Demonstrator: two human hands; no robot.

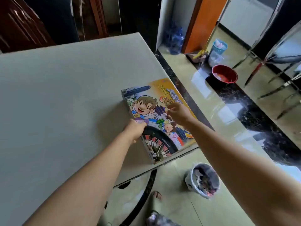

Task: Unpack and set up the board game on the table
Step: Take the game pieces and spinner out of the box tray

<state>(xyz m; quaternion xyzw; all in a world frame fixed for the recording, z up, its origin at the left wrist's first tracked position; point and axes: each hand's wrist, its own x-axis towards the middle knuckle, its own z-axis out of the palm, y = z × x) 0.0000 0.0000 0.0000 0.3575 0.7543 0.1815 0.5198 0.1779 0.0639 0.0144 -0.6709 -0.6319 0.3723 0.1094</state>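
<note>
Left hand grips the left edge of the game box — fingers curled round it. Right hand is over the lid, fingers loosely curled, nothing in it; contact unclear. Box sits on the tabletop at 4 o'clock — by the near right corner.

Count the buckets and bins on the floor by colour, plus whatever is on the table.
board game box on the table: 1
blue water jug: 1
light blue wastebasket: 1
red basin: 1
white bag-lined bin: 1
Total: 5
</note>
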